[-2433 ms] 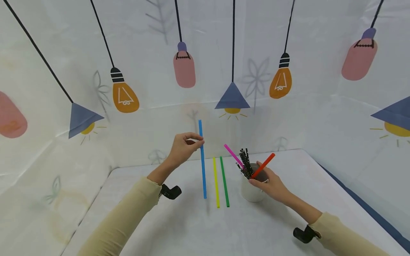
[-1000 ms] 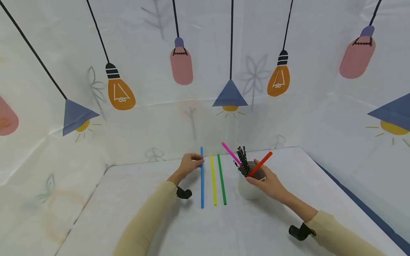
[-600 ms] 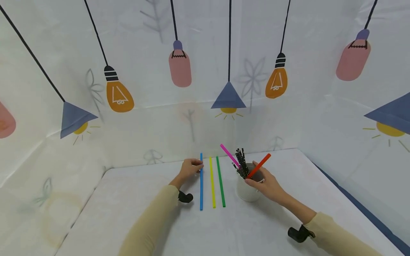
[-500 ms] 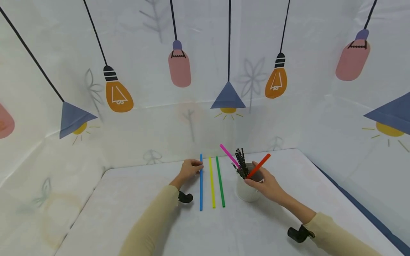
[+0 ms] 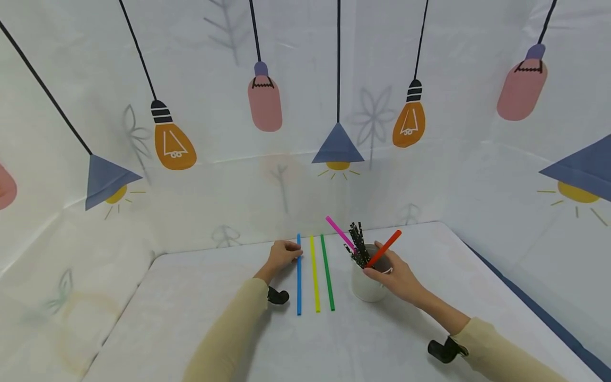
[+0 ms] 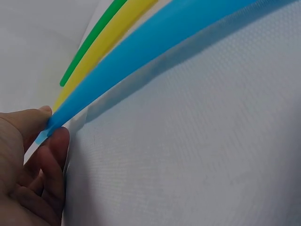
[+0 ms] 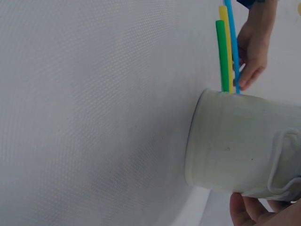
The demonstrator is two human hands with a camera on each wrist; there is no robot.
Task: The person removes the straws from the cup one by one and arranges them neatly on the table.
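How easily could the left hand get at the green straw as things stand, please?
Probably not right away: the left hand pinches the blue straw, and the yellow straw lies between it and the green straw.

In the head view, the left arm is stretched from 7 o'clock toward 1 o'clock, sleeved almost to the wrist. The left hand is held between 6 and 7 o'clock, its thumb and fingertips drawn together in a pinch. From the left wrist, the thumb is seen laid toward 3 o'clock, with the fingers curled beneath it. The right arm is stretched from 4 o'clock toward 10 o'clock, bared beyond the cuff. The right hand is held just past 4 o'clock, thumb and fingers set apart in a grip.
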